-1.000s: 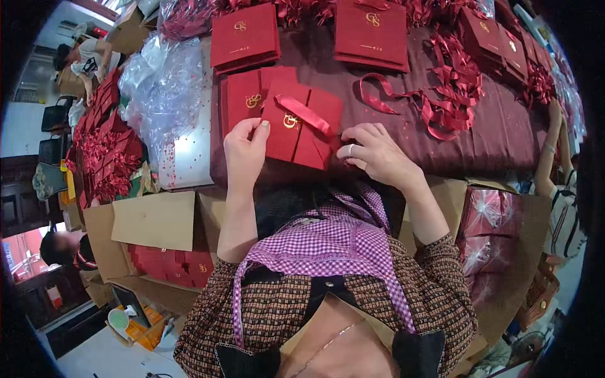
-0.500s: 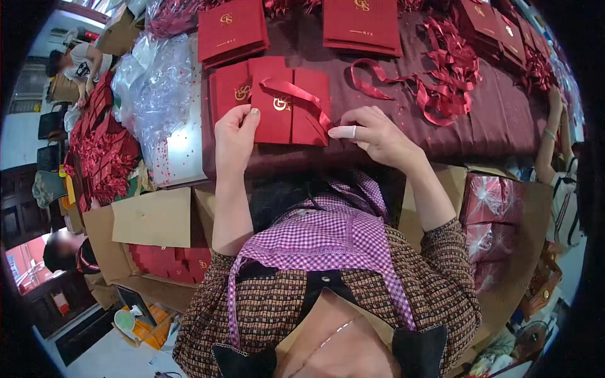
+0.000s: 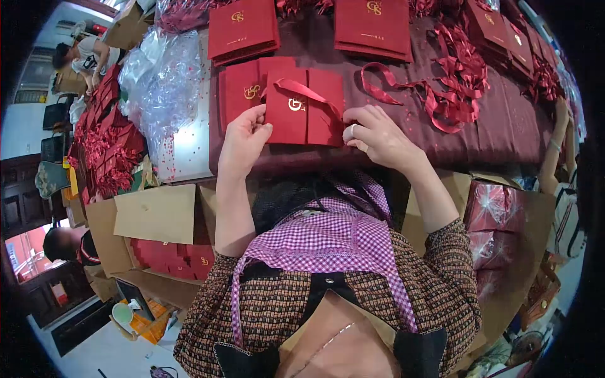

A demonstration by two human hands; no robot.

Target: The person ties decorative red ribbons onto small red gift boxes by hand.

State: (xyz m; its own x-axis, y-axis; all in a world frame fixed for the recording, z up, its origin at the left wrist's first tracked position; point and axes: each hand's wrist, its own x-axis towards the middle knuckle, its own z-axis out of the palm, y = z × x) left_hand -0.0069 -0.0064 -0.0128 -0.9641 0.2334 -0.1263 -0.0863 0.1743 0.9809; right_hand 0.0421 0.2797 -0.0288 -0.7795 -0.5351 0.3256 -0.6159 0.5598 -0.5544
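A red card folder [image 3: 287, 129] with a gold emblem lies in front of me on the dark red cloth, its front split by a vertical seam. Across the upper front runs a satin ribbon [image 3: 309, 92], slanting down to the right edge. My left hand [image 3: 247, 142] grips the folder's lower left edge, thumb in front and fingers partly hidden. At the right edge my right hand [image 3: 381, 137], with a white band on one finger, pinches where the ribbon ends; the fingertips are partly hidden. Another red folder [image 3: 242, 79] lies partly beneath the first.
Stacks of red folders [image 3: 242, 28] stand at the back. Loose ribbons [image 3: 457, 82] lie to the right. Clear plastic [image 3: 161, 82] is heaped at the left. Open cartons [image 3: 154, 214] flank me, the right one with wrapped red packs [image 3: 495, 208]. Other people [image 3: 91, 57] are nearby.
The view has shifted slightly, moving the scene right and down. My left thumb has slid lower along the folder's edge, and my right fingers have curled in closer at the right edge.
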